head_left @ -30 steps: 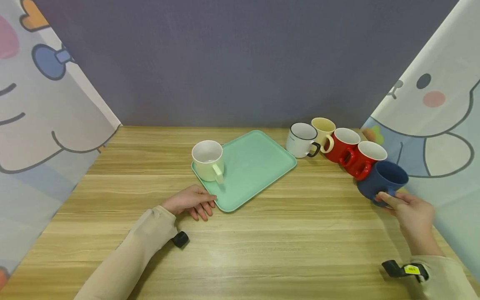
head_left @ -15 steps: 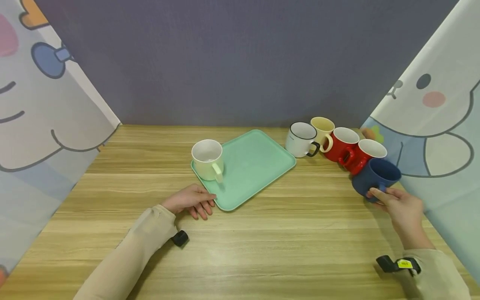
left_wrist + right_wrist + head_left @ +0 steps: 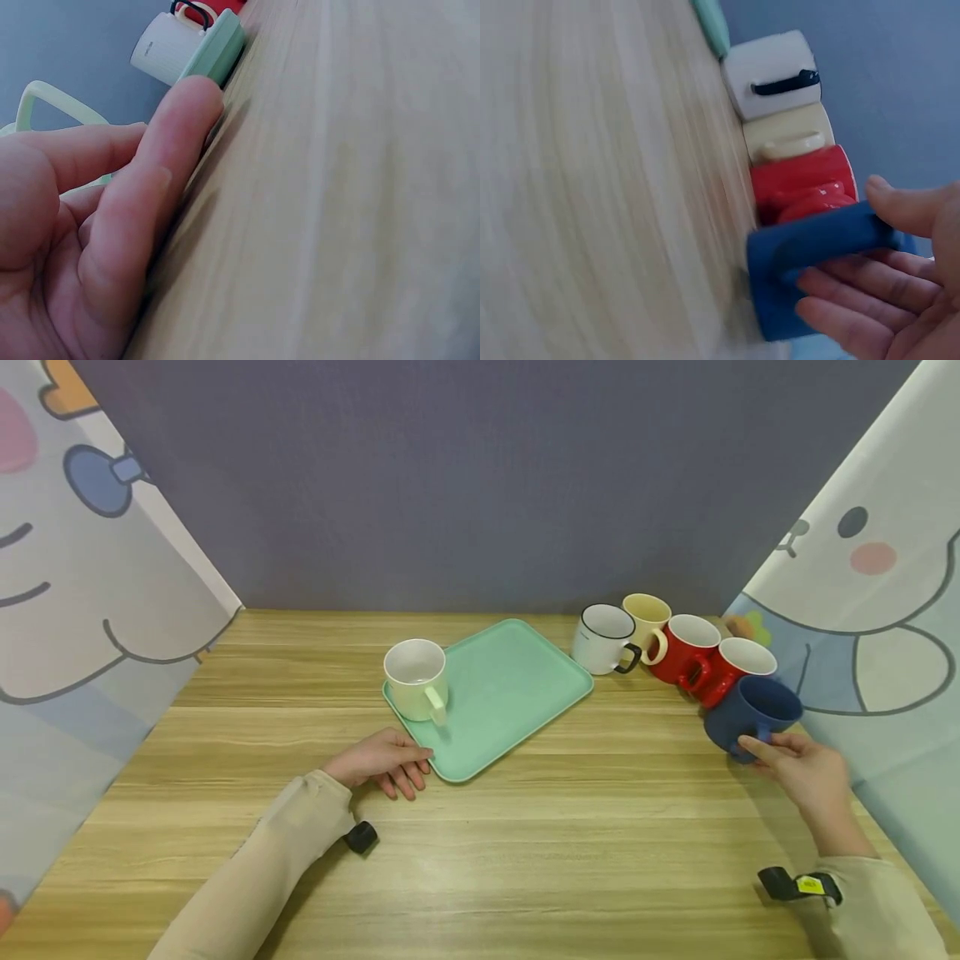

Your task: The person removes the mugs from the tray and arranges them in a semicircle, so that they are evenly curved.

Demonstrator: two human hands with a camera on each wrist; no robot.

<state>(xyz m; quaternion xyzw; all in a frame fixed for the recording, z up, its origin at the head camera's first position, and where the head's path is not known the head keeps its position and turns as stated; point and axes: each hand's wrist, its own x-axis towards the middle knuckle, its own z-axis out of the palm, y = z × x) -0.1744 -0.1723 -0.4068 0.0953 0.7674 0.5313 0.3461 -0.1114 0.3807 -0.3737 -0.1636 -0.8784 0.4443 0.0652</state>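
My right hand [image 3: 812, 778] pinches the handle of a dark blue mug [image 3: 729, 720] at the right of the table. In the right wrist view the thumb lies on the blue handle [image 3: 832, 236] and the other fingers are below it. The blue mug is close against a red mug [image 3: 720, 681]; I cannot tell if its base touches the table. At the near left rim of a mint green tray [image 3: 513, 693], my left hand [image 3: 381, 762] rests with loose fingers, thumb at the rim. A pale green mug [image 3: 411, 693] stands on the tray's left end.
Back along the right, a row runs from a white mug [image 3: 596, 647] with black handle, touching the tray's right corner region, to a yellow mug [image 3: 643, 622] and another red mug [image 3: 667, 660]. A grey wall [image 3: 480, 485] bounds the back; printed cloths [image 3: 892, 693] flank both sides.
The blue mug, held by the right hand, has shifted a little left toward the red mugs, then stayed nearly still. The left hand and the tray have not moved.
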